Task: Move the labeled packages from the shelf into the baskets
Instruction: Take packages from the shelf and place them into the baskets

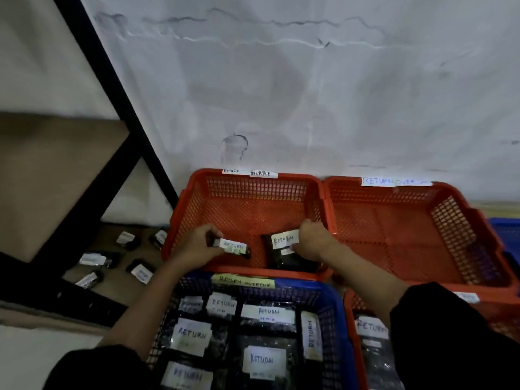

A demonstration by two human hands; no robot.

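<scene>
Both my hands reach into the left orange basket. My left hand grips a small black package with a white "RETURN" label just above the basket floor. My right hand pinches the edge of a larger black package labeled "RETURN" that lies on the basket floor. Several more labeled black packages lie on the low shelf board at the left.
A blue basket full of "RETURN" packages sits in front of me. A second orange basket stands at the right, another orange one with a package at the lower right. A black shelf post rises at the left.
</scene>
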